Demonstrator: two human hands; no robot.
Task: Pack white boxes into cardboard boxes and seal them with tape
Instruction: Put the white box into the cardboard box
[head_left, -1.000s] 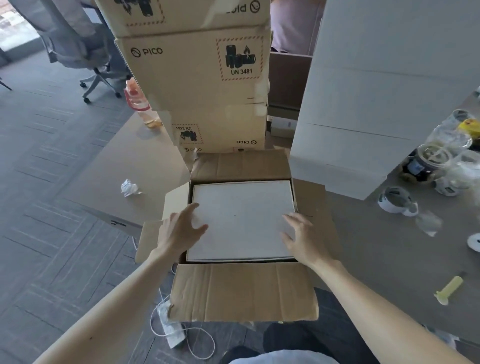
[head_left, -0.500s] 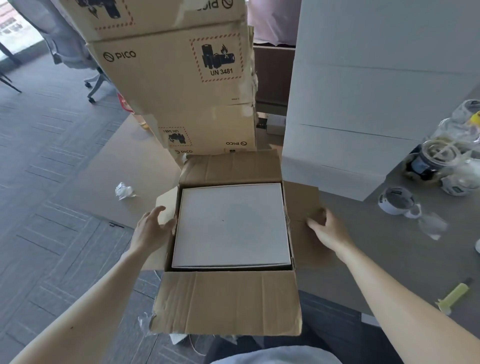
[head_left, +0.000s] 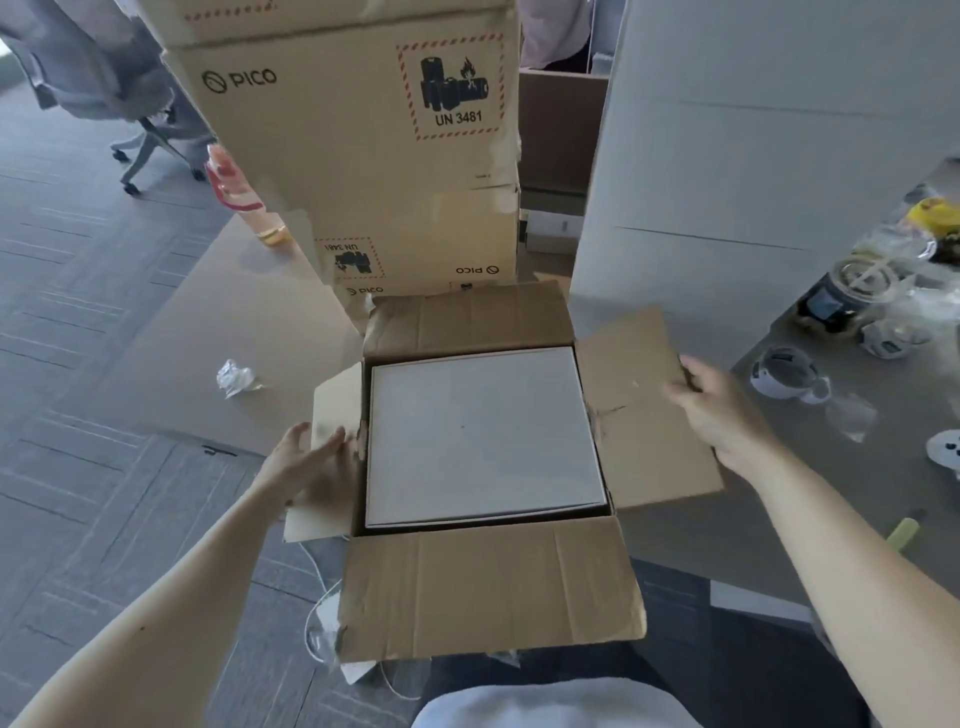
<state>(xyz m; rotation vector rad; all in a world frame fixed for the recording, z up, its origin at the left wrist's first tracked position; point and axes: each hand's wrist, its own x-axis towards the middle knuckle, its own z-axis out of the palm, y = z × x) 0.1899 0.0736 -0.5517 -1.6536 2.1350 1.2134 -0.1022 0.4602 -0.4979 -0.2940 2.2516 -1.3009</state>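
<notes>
Item: flat white rectangular box (head_left: 485, 436), lying face up inside your open brown cardboard carton (head_left: 491, 587), long axis running away from you.

Your left hand (head_left: 311, 460) gripped the left side flap (head_left: 332, 415); your right hand (head_left: 719, 402) pinched the right flap (head_left: 644, 400).

Risk: the torn, creased right flap could rip further if folded hard, leaving the tape seam weak.

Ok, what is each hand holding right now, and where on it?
Left hand grips the left side flap near its outer edge; right hand grips the right side flap at its outer edge.
</notes>
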